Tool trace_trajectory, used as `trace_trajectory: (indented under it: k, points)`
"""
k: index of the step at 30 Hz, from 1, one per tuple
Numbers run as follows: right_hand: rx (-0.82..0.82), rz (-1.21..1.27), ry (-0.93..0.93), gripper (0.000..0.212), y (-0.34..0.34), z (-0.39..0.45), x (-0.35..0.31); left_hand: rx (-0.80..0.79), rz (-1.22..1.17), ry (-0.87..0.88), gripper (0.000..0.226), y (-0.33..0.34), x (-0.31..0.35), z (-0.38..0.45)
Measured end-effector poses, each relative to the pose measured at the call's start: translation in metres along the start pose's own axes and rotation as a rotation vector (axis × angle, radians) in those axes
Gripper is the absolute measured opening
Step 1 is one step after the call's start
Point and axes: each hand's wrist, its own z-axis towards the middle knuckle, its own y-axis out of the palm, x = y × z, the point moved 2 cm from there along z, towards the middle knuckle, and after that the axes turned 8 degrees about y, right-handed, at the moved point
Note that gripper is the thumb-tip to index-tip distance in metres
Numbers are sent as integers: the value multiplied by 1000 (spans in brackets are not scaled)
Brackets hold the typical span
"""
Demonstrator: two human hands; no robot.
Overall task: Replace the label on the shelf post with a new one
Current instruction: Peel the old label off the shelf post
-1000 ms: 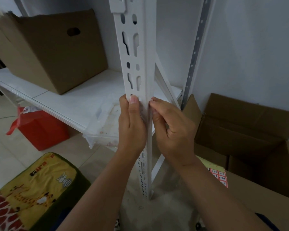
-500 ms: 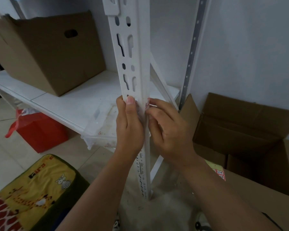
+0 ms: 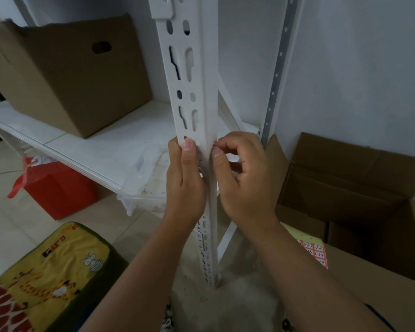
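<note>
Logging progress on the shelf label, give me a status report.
Left hand braced on shelf post. Right hand pinching at post's corner edge. Label itself not clearly visible. Nothing in the way.

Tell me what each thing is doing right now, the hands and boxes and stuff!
Left hand: wrapped around the shelf post, thumb pressed on its front.
Right hand: fingertips pinching at the post's right edge.
Shelf post: upright.
Label: too hidden to tell.
Cardboard box on the shelf: upright.
Floor box: flaps open.
Red bin: under the shelf, bag inside.
Clear tray: sticking out past the shelf edge.
</note>
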Motion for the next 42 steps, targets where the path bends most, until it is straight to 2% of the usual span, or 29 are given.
trace_trajectory:
  k: [2,5,14,24,30,33,42]
  points:
    - [44,-104,-109,9,-2,1,2,-1,9,7,37,0,0,-1]
    - [13,-201,-218,14,-5,5,5,-5,13,7,40,0,1,0]
    - [-120,-396,-367,15,-16,15,0,11,36,34,33,2,2,-1]
    - [-134,-427,-348,14,-13,21,-2,16,42,43,37,2,0,-1]
    - [-63,-256,-290,9,-10,11,1,-18,26,42,30,-1,-2,1]
    - [-32,-196,-216,11,-13,11,5,-13,30,34,38,-1,-1,0]
    - [-93,-375,-342,14,-12,13,4,21,46,46,34,1,0,-1]
